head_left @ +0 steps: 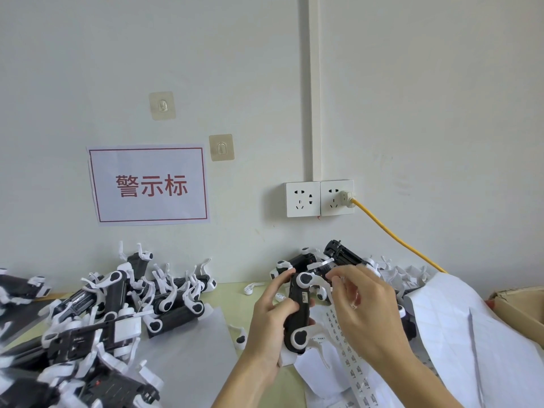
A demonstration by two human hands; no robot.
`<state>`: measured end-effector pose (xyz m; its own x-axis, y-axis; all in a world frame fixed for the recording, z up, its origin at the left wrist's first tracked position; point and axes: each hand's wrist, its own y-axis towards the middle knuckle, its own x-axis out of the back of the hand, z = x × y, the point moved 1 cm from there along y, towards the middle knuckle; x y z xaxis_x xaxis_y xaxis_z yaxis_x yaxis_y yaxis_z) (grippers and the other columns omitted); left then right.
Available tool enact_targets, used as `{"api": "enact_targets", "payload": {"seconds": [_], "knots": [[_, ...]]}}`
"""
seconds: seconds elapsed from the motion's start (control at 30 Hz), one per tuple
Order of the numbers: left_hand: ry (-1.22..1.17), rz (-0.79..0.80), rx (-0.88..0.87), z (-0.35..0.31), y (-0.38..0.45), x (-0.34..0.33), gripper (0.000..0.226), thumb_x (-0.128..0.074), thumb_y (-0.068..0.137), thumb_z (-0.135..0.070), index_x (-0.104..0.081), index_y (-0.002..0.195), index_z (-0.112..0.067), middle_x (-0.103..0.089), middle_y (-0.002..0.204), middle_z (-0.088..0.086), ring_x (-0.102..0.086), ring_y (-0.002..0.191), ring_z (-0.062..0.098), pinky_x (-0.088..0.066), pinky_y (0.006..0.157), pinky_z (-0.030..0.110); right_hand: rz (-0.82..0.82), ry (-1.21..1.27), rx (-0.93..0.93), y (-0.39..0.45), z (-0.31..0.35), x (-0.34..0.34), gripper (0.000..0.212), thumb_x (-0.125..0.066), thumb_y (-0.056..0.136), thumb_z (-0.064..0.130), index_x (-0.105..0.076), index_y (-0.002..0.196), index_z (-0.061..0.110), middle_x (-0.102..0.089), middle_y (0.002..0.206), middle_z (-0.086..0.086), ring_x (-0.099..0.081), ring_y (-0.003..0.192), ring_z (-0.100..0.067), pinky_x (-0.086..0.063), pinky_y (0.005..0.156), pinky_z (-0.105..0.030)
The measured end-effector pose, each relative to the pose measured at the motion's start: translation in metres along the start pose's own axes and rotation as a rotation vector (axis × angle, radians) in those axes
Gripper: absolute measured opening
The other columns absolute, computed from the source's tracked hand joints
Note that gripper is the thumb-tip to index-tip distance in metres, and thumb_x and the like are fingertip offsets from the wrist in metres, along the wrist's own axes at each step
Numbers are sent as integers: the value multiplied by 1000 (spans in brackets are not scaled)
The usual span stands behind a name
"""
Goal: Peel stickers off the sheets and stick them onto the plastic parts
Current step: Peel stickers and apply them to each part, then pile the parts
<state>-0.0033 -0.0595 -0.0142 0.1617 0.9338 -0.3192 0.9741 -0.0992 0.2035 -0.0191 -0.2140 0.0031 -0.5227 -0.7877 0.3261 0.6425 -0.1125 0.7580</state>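
My left hand (pixel 269 322) grips a black plastic part (pixel 297 312) with white round joints, held upright over the table. My right hand (pixel 363 313) hovers just right of it, fingers curled, with thumb and forefinger pinching something small near the part's upper white arm; the sticker itself is too small to make out. A long white sticker strip (pixel 351 359) with rows of small dark labels lies under my right hand. Larger white sticker sheets (pixel 447 334) spread out to the right.
A big heap of black-and-white parts (pixel 117 313) covers the table's left side. More parts (pixel 341 257) are piled against the wall behind my hands. A cardboard box (pixel 521 307) sits at the right edge. A yellow cable (pixel 394 237) runs from the wall socket (pixel 319 198).
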Motion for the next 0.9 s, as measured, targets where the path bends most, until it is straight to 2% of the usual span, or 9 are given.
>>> {"api": "enact_targets", "payload": {"seconds": [0.07, 0.17, 0.3, 0.4, 0.47, 0.57, 0.7, 0.83, 0.9], "knots": [[23, 24, -33, -1, -2, -2, 41, -59, 90, -2, -68, 122, -27, -70, 99, 30, -63, 74, 34, -52, 73, 39, 39, 16, -70, 0, 0, -1, 19, -54, 96, 29, -62, 102, 45, -55, 99, 20, -52, 97, 4, -38, 74, -9], [96, 18, -63, -2, -6, -4, 42, -76, 79, -18, -69, 117, -34, -74, 90, 20, -63, 62, 28, -54, 64, 32, 239, 145, -174, -3, -4, -6, 26, -49, 100, 40, -57, 123, 49, -50, 120, 27, -49, 112, 10, -39, 87, -13], [170, 19, -82, -2, -6, -3, 41, -73, 87, -9, -72, 107, -44, -76, 87, 15, -67, 65, 27, -55, 64, 28, 349, 345, -256, -5, 1, -9, 29, -49, 101, 43, -57, 124, 59, -54, 125, 26, -51, 112, 14, -41, 96, -20], [173, 83, -94, -4, -7, -4, 42, -74, 81, -14, -72, 111, -43, -75, 85, 11, -66, 66, 26, -55, 65, 30, 409, 371, -288, -3, 0, -8, 32, -51, 92, 61, -53, 123, 67, -62, 121, 19, -56, 114, 3, -45, 100, -31], [166, 114, -96, -4, -7, -5, 45, -68, 77, -18, -72, 114, -43, -74, 86, 13, -65, 66, 27, -55, 67, 32, 420, 381, -285, -3, -1, -8, 41, -52, 84, 64, -51, 126, 66, -67, 115, 16, -62, 107, -3, -46, 99, -32], [102, 150, -88, -3, -6, -5, 51, -57, 77, -15, -70, 120, -37, -71, 89, 20, -64, 69, 31, -55, 70, 35, 383, 372, -290, -3, -2, -8, 35, -53, 89, 67, -52, 124, 66, -64, 106, 14, -60, 98, -7, -46, 94, -30], [-76, 123, 22, -1, -4, -5, 53, -58, 72, -20, -60, 124, -27, -71, 90, 27, -66, 68, 36, -55, 59, 34, 330, 394, -348, -2, -4, -12, 28, -51, 92, 58, -63, 118, 55, -64, 107, 2, -61, 99, -8, -49, 95, -34], [107, 21, 29, 4, 2, 3, 44, -59, 68, -31, -64, 111, -23, -72, 89, 19, -67, 74, 28, -50, 61, 30, 226, 517, -388, 0, -3, -10, 40, -50, 84, 58, -69, 110, 36, -72, 92, 13, -65, 84, 5, -47, 72, -12], [154, 51, 60, 8, 2, 4, 44, -61, 70, -40, -65, 109, -19, -72, 90, 14, -68, 75, 25, -53, 65, 33, 132, 541, -416, 1, -5, -9, 38, -48, 83, 59, -68, 107, 37, -72, 89, 19, -65, 82, 7, -49, 70, -12]]}}
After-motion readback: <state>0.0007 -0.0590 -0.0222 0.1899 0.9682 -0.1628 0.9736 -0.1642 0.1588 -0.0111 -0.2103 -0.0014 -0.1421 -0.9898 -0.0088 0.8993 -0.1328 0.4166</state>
